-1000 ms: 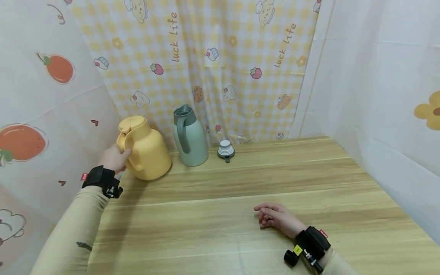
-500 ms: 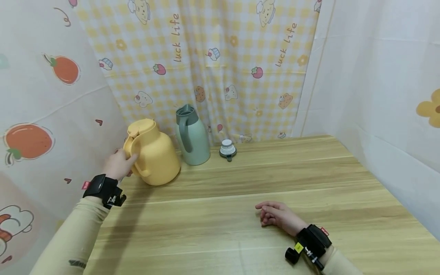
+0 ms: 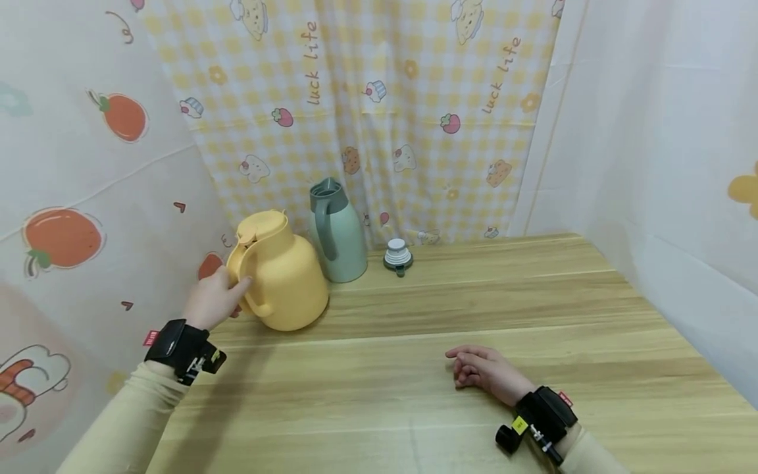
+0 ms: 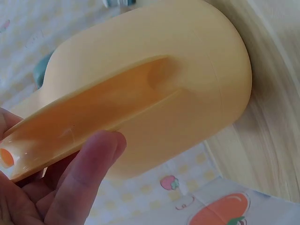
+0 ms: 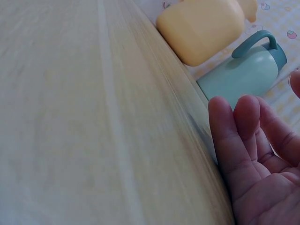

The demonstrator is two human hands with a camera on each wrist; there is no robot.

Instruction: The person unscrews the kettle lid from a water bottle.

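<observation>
A round yellow jug [image 3: 284, 273] with a closed lid stands on the wooden table [image 3: 450, 309] at the back left. My left hand [image 3: 216, 299] grips its handle, fingers curled round it; the left wrist view shows the thumb [image 4: 86, 176] against the handle [image 4: 93, 117]. My right hand [image 3: 482, 372] rests on the table at the front middle, fingers loosely bent and holding nothing. The right wrist view shows its fingers [image 5: 253, 140] relaxed, with the yellow jug [image 5: 201, 28] and a green jug [image 5: 241, 70] beyond.
A tall pale green jug [image 3: 337, 230] without its lid stands just right of the yellow one. Its grey and white lid [image 3: 397, 255] lies on the table further right. Patterned curtains [image 3: 379, 112] close in the back and both sides.
The yellow jug has slid right and a little toward me in my left hand, closer to the green jug. The right hand has stayed in place.
</observation>
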